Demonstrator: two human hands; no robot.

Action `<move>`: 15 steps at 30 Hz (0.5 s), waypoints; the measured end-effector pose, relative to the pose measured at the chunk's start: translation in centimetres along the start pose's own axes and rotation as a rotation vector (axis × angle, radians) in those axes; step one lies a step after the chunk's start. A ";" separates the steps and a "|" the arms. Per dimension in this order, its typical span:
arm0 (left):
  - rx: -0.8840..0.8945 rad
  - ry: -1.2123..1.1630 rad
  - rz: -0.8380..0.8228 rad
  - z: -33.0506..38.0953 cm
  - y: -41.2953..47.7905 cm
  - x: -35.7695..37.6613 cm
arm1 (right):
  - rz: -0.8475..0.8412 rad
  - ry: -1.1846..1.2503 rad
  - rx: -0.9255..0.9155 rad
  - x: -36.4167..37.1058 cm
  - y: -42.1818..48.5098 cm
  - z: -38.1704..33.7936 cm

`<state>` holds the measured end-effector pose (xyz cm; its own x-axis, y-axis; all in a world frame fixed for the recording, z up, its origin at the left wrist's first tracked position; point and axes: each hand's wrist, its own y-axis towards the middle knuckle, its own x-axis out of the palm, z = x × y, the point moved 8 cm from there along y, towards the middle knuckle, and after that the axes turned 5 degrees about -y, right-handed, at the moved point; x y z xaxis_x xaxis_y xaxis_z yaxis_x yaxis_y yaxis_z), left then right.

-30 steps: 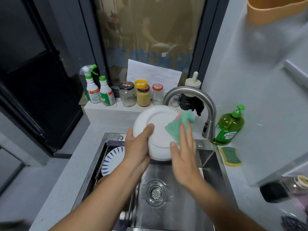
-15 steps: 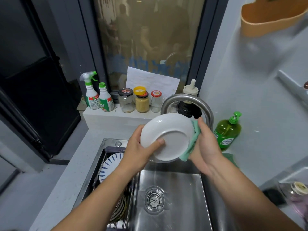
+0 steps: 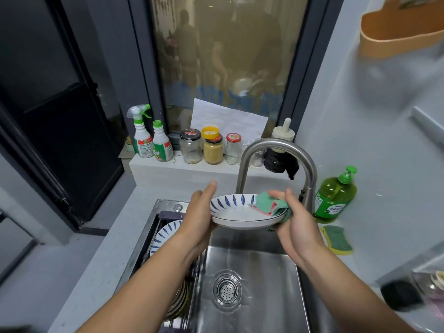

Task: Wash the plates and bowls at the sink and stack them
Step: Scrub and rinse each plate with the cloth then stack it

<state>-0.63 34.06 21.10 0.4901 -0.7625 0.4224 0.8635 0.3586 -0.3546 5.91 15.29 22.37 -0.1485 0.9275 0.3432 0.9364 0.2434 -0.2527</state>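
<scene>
Far left, two white spray bottles (image 3: pixel 143 140) with green caps stand on the pale ledge. Beside them is a row of glass jars (image 3: pixel 212 150), one yellow-lidded and filled with something grainy. Below, in the wire rack on the left side of the steel sink (image 3: pixel 264 301), a blue-leaf dish (image 3: pixel 165 233) leans on edge, partly hidden by the left forearm. The dishes lower in the rack are too dark to tell apart. The left hand (image 3: pixel 199 219) lies with straight fingers against the left rim of the plate (image 3: pixel 237 213), its thumb out of sight, perhaps beneath. The plate is glazed white with blue leaf strokes and hangs nearly level over the basin, just in front of the arching brushed-metal tap (image 3: pixel 276 142). The right hand (image 3: pixel 298 224) pinches a crumpled green-and-pink cloth (image 3: pixel 268 204) over the plate's right rim, thumb on top, fingers underneath. Right of the tap stands a green pump soap bottle (image 3: pixel 335 195), with a yellow-backed green sponge (image 3: pixel 337 239) lying near it. An orange tub (image 3: pixel 396 34) is cut off at the top corner.
</scene>
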 end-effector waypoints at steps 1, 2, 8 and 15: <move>-0.022 0.046 0.019 -0.3 0.0 -0.5 | 0.015 -0.006 -0.005 -0.3 0.1 0.4; -0.041 0.088 0.037 -0.6 0.0 -1.0 | 0.020 -0.006 -0.008 -0.4 0.2 0.9; -0.096 0.242 0.063 -1.5 -0.1 -4.5 | -0.034 -0.025 0.072 1.2 0.6 4.3; -0.022 0.130 0.207 0.1 1.6 -11.3 | -0.184 -0.647 0.057 6.7 2.6 8.0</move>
<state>-4.78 43.24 15.85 0.6356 -0.7373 0.2288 0.7429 0.5036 -0.4410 4.81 24.44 16.74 -0.4812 0.8481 -0.2216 0.8620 0.4119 -0.2956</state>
